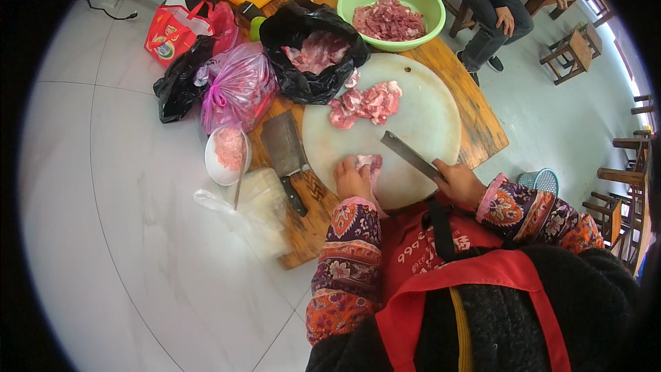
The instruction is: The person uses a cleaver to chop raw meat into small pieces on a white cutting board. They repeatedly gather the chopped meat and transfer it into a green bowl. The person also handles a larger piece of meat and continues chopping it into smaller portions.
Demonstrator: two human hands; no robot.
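My left hand [354, 180] presses on a strip of raw meat [373, 166] at the near side of a round white cutting board [431, 98]. My right hand [459, 184] grips a cleaver [411, 155], its blade slanting up and left over the board, apart from the meat. Cut raw meat pieces [367, 105] lie in a heap farther up the board. Behind them, a black plastic bag [281, 26] stands open with larger raw meat [319, 51] inside. A green basin [434, 8] holds a pile of cut meat [390, 20].
Left of the board, a second cleaver [284, 144] lies on the wooden table [477, 124]. Near it are a white bowl of minced meat [209, 163], a clear plastic bag [258, 201] and a tied pink bag [240, 85]. A seated person [496, 15] is beyond the table, near wooden stools [573, 54].
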